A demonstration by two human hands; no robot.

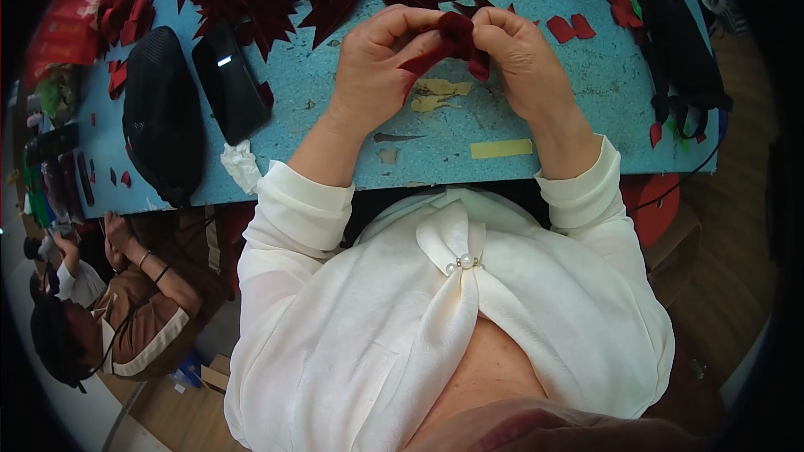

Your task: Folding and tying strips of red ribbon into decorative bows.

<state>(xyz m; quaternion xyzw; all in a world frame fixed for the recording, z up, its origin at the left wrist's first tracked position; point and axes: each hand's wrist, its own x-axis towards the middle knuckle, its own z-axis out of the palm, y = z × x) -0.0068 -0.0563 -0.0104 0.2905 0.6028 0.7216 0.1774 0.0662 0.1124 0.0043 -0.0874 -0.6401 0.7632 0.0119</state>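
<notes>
Dark red fabric piece (456, 38): pinched between left hand (377, 63) and right hand (523, 59) grips, above worn blue table (586, 117).

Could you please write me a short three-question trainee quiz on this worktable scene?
1. True or false: both hands, left hand and right hand, pinch the same dark red fabric piece.
2. What lies just left of the phone on the blue table? A) black mesh cap B) scissors C) white cup
3. Fill in: the yellow tape strip lies near the table's ____ edge, by the right forearm.

Key: 1 true; 2 A, the mesh cap; 3 near.
</notes>
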